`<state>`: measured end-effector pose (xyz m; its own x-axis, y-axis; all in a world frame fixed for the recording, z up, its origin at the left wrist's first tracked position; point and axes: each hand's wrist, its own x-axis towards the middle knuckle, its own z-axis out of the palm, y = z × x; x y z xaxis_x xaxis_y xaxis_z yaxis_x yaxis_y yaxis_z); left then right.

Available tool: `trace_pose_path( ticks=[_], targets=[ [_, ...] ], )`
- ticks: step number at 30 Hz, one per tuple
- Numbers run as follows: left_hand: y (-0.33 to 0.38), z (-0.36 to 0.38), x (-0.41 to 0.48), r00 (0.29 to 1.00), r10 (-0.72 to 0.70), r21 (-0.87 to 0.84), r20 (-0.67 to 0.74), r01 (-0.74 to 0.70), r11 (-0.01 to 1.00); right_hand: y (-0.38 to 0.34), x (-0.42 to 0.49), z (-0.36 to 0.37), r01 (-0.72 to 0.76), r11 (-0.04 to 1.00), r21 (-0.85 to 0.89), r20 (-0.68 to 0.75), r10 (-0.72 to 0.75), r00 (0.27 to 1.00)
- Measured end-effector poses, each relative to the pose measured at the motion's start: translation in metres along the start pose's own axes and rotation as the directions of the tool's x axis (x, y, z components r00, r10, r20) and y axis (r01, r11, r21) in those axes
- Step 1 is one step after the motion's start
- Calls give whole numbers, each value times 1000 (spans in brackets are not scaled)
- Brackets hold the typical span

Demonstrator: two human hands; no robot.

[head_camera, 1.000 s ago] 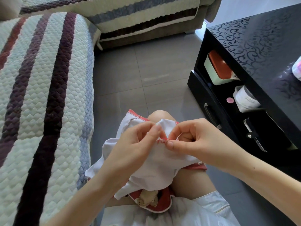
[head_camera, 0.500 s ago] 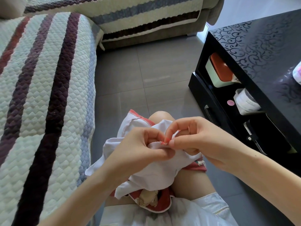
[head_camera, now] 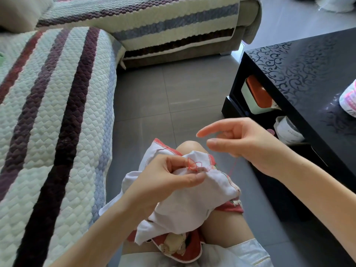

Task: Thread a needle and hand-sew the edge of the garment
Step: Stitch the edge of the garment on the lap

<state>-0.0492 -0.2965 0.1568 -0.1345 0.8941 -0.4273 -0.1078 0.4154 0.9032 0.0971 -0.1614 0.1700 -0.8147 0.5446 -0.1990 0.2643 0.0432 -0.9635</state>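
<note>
Grey floor; one white, red-trimmed garment on my knee, one black table to its right. Left hand pinches the garment edge. Right hand above-right of garment, lower fingers curled on one red thread, index and thumb apart.

I'm in a living room at home. A quilted striped sofa is on my left. A glossy black coffee table stands right, on grey floor tiles.

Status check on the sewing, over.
Left hand pinches edge of white garment on knee. Right hand raised, red thread running to its curled fingers. Thread loops at stitch; needle not visible.
</note>
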Motion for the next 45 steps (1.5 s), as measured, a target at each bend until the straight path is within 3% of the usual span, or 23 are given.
trace_pose_path(
  ticks=[4,8,13,20,30,32,36,40,45],
  targets=[
    [1,-4,-1,999,41,7,4,-41,999,-1,0,8,-12,987,-162,262,54,964],
    [-1,-7,-2,999,37,7,12,-37,999,9,2,16,4,985,-174,197,31,980],
    [-1,-5,-3,999,41,94,3,-41,995,2,3,12,67,998,-11,132,-65,989],
    [0,2,-2,999,14,233,-35,-5,973,-27,17,6,-8,962,273,84,-15,996],
    [3,6,0,998,38,245,-48,-25,969,-39,33,20,-59,929,366,110,20,994],
    [3,7,0,999,16,221,-34,-8,975,-34,31,20,-48,949,311,67,28,997],
    [-1,5,-3,1000,21,107,-9,-20,994,-14,21,20,-43,997,-70,-6,43,999],
    [-3,-6,-2,999,-25,-9,23,25,1000,13,4,18,-61,995,-82,77,67,995],
    [-7,-12,0,998,-25,-80,59,30,996,37,-5,17,169,974,-150,38,-165,985]
  ],
)
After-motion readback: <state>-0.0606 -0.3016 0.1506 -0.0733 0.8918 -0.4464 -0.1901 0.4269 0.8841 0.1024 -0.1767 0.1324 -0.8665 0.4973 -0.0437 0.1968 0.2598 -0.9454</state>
